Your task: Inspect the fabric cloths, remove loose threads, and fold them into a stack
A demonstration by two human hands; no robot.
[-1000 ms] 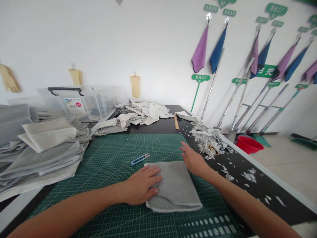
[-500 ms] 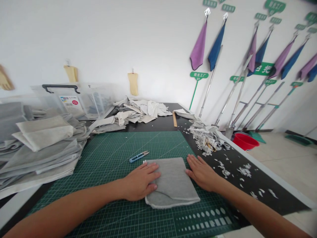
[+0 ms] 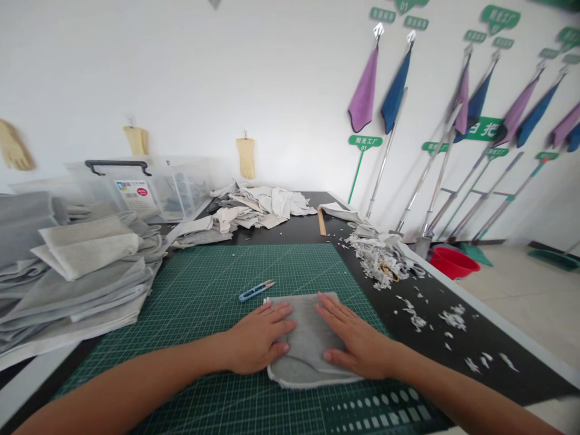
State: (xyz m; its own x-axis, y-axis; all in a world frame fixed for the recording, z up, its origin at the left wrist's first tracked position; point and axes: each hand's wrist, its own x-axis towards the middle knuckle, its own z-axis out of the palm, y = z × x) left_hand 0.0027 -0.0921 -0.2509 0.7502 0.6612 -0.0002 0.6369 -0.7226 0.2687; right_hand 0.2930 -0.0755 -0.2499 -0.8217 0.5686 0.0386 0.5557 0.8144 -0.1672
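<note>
A grey piece of fabric (image 3: 304, 344), roughly square with pale edges, lies flat on the green cutting mat (image 3: 194, 290). My left hand (image 3: 260, 338) rests on its left side with fingers stretched out. On its right side lies my right hand (image 3: 353, 338), palm down and fingers extended. Each hand covers part of the cloth, and a curved fold line shows between them near the front. Just beyond the fabric, blue-handled thread snips (image 3: 256, 290) lie on the mat, touched by neither hand.
Stacked grey cloth (image 3: 109, 284) stands at left before a clear plastic box (image 3: 136, 193). Fabric scraps (image 3: 267, 205) heap at the back, near a wooden strip (image 3: 321, 221). Trimmings (image 3: 378, 260) litter the black table's right side. A red bucket (image 3: 453, 261) stands on the floor.
My right hand has moved left from beside the fabric's right edge onto the fabric. My left hand stays on the left side of the cloth.
</note>
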